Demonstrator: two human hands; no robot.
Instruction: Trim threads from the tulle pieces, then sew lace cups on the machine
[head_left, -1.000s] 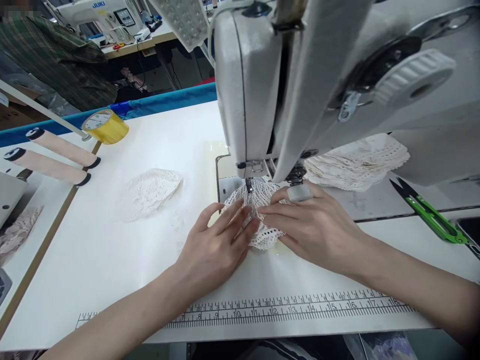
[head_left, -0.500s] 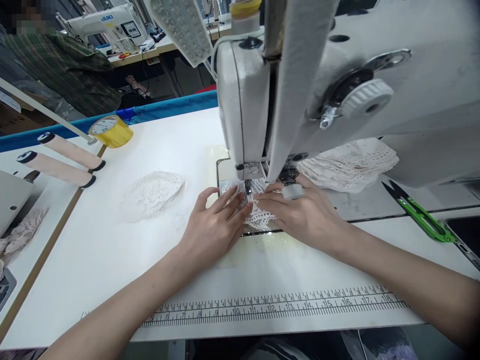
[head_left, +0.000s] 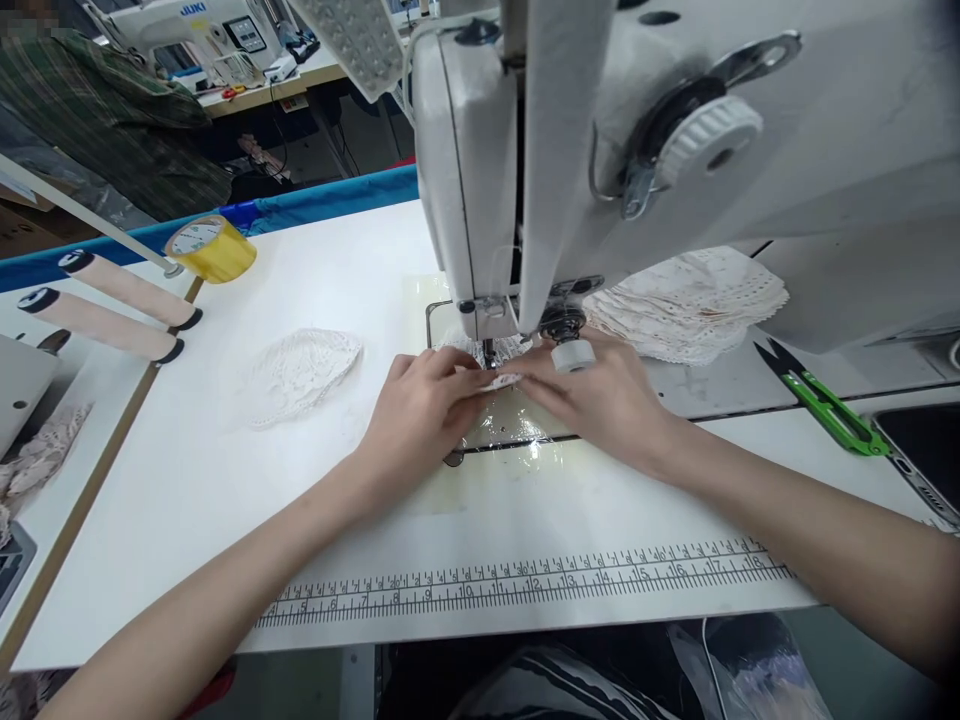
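A white lace piece [head_left: 501,381] lies under the needle area of the white sewing machine [head_left: 469,180], its near edge lifted and folded. My left hand [head_left: 424,405] pinches that edge from the left, fingers pressed together. From the right, my right hand [head_left: 604,395] holds the same edge, its fingers closed and partly behind the machine's white knob [head_left: 573,355]. Another lace piece [head_left: 304,375] rests flat on the white table [head_left: 300,520] to the left. Behind my right hand is a stack of lace pieces [head_left: 686,305].
Green thread snips [head_left: 832,410] and a dark phone-like device [head_left: 919,450] lie at the right. Yellow tape [head_left: 211,250] and two thread cones [head_left: 105,325] stand at the left back. A printed ruler [head_left: 525,585] runs along the front edge. A person in plaid [head_left: 97,120] is at the back left.
Both hands have drawn their fingers in, and the near edge of the lace is now raised and folded, uncovering the metal plate. The whole view has shifted slightly.
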